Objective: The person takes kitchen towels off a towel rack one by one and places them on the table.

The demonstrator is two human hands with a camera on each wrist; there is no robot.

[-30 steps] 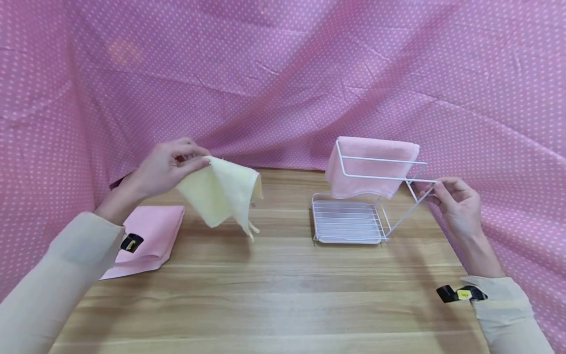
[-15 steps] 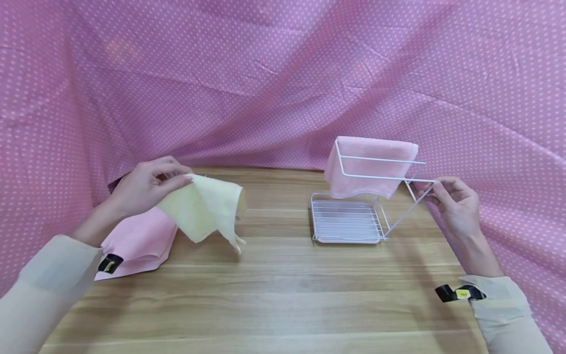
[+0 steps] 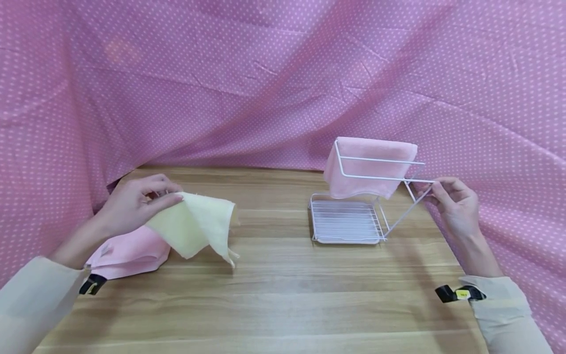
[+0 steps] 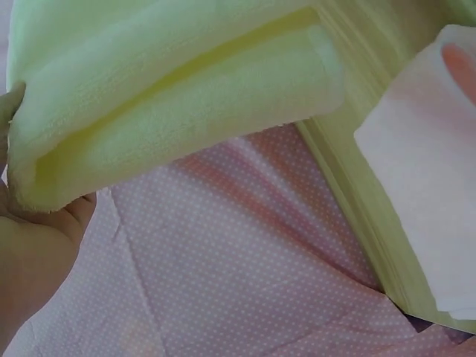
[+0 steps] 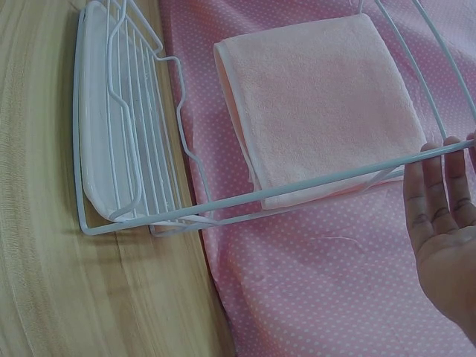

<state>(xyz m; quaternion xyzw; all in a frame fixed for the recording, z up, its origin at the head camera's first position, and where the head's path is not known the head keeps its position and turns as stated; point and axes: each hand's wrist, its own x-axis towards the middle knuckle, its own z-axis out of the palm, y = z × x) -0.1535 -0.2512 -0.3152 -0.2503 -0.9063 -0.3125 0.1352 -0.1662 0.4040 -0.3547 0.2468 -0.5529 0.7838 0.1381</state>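
Note:
Between its thumb and fingers my left hand point(image 3: 139, 204) pinches a folded yellow towel point(image 3: 194, 223) by one edge, and the rest droops over the left of the table. In the left wrist view the yellow towel point(image 4: 186, 111) shows fuzzy and doubled over. Beneath and beside that hand lies a pink towel point(image 3: 132, 253) on the wood. My right hand point(image 3: 457, 206) holds the upper right corner of a white wire rack point(image 3: 384, 177). Over the rack's rear bar hangs another folded pink towel point(image 3: 376, 147), also facing the right wrist camera point(image 5: 320, 104).
At the rack's foot is a white tray point(image 3: 347, 241) under a wire grid. The wooden table point(image 3: 283, 295) stretches across the front. A pink dotted cloth point(image 3: 265, 88) forms the backdrop behind and at both sides.
My left hand has come down and to the left with the yellow towel, now lower beside the pink towel on the table. The right hand and the rack have stayed nearly still.

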